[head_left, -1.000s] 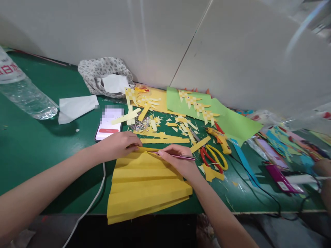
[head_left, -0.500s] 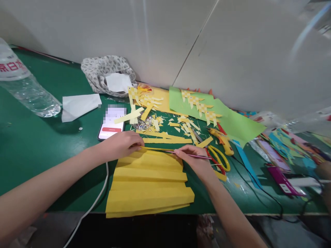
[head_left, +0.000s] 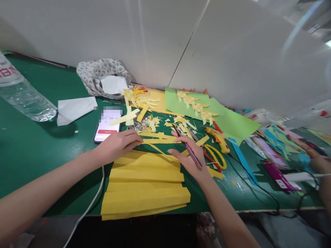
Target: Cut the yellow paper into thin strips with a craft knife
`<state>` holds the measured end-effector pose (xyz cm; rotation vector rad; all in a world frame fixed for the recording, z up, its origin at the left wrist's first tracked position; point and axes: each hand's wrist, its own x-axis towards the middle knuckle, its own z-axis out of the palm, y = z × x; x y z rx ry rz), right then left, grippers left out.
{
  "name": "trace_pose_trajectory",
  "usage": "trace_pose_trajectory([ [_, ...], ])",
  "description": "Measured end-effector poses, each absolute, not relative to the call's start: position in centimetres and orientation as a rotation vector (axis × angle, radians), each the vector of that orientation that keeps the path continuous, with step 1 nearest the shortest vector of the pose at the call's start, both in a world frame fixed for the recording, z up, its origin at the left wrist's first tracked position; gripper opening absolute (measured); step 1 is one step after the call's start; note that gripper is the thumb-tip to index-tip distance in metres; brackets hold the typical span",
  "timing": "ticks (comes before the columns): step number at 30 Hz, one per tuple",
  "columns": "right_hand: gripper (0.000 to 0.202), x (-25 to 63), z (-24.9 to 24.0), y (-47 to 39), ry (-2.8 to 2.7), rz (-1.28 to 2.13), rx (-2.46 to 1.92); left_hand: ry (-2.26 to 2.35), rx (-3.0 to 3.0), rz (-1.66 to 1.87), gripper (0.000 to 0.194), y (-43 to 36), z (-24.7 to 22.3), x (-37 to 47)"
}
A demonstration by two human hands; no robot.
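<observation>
A pleated sheet of yellow paper (head_left: 144, 191) lies near the table's front edge. My left hand (head_left: 121, 145) is closed at its far edge, fingertips pinched on a narrow yellow paper strip (head_left: 156, 148); the exact grip is partly hidden. My right hand (head_left: 192, 160) is above the sheet's right side, thumb and index finger spread apart. Tucked across its fingers is a slim dark-pink pen-like tool (head_left: 192, 154) with a dark tip, its kind unclear. Longer yellow strips (head_left: 162, 139) lie just beyond both hands.
Scissors (head_left: 217, 156) and a yellow glue gun (head_left: 219, 139) lie right of my right hand. Behind are yellow scraps (head_left: 181, 120) and woven paper fish on green paper (head_left: 232, 122). A phone (head_left: 107, 129) and water bottle (head_left: 28, 96) stand left; another person's hand (head_left: 320, 165) is far right.
My right hand has let go of the paper's far edge, with its thumb and index finger now apart. The pink tool has swung from nearly level to slanting. The view has shifted slightly.
</observation>
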<state>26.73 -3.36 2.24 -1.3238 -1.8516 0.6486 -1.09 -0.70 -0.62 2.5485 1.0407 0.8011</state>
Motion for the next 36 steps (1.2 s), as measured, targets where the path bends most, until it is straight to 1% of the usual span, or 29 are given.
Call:
trace_pose_trajectory([
  [2, 0.031, 26.3, 2.1, -3.0, -1.873, 0.734, -1.32, 1.063, 2.544, 0.832, 0.025, -0.8, -0.6, -1.1],
  [6, 0.032, 25.5, 2.4, -3.1, -1.844, 1.015, -1.26, 1.103, 2.541, 0.836, 0.023, -0.8, -0.6, -1.0],
  [9, 0.028, 25.1, 2.5, -3.2, -1.914, 1.037, -1.288, 1.133, 2.511, 0.836, 0.023, -0.8, -0.6, -0.9],
  [11, 0.021, 25.2, 2.4, -2.9, -1.931, 0.976, -1.364, 1.15, 2.475, 0.858, 0.023, -0.9, -0.5, -0.9],
  [13, 0.018, 25.7, 1.9, -2.1, -1.814, 0.883, -1.442, 1.183, 2.45, 0.902, 0.028, -1.0, -0.3, -0.9],
  [14, 0.019, 26.2, 1.5, -1.7, -1.699, 0.823, -1.468, 1.202, 2.449, 0.92, 0.033, -1.1, -0.1, -0.9],
  [16, 0.023, 27.2, 0.8, -0.7, -1.521, 0.654, -1.507, 1.226, 2.473, 0.933, 0.05, -1.3, 0.3, -0.8],
  [17, 0.026, 27.7, 0.5, -0.3, -1.461, 0.54, -1.501, 1.212, 2.498, 0.923, 0.058, -1.4, 0.4, -0.8],
  [18, 0.033, 28.1, 0.3, -0.1, -1.459, 0.442, -1.495, 1.181, 2.527, 0.897, 0.061, -1.4, 0.4, -0.8],
  [19, 0.038, 28.3, 0.2, 0.0, -1.478, 0.366, -1.495, 1.135, 2.559, 0.86, 0.059, -1.5, 0.4, -0.8],
  [21, 0.043, 28.4, 0.2, -0.3, -1.546, 0.264, -1.488, 1.04, 2.618, 0.77, 0.045, -1.5, 0.3, -0.6],
  [24, 0.035, 28.0, 1.1, -1.7, -1.619, 0.223, -1.5, 0.94, 2.653, 0.683, 0.023, -1.3, -0.2, -0.4],
  [26, 0.026, 27.7, 1.9, -2.7, -1.667, 0.278, -1.58, 0.901, 2.642, 0.701, 0.016, -1.2, -0.5, -0.4],
  [28, 0.023, 27.4, 2.6, -3.7, -1.725, 0.381, -1.676, 0.886, 2.638, 0.727, 0.017, -1.0, -0.6, -0.4],
  [30, 0.026, 27.2, 3.0, -4.5, -1.813, 0.46, -1.73, 0.899, 2.627, 0.703, 0.017, -1.0, -0.6, -0.4],
  [34, 0.03, 26.9, 2.8, -5.4, -1.95, 0.399, -1.749, 0.926, 2.644, 0.622, 0.033, -1.3, -0.6, -0.2],
  [36, 0.032, 26.8, 2.4, -5.4, -1.931, 0.437, -1.728, 0.922, 2.675, 0.605, 0.033, -1.4, -0.6, -0.1],
])
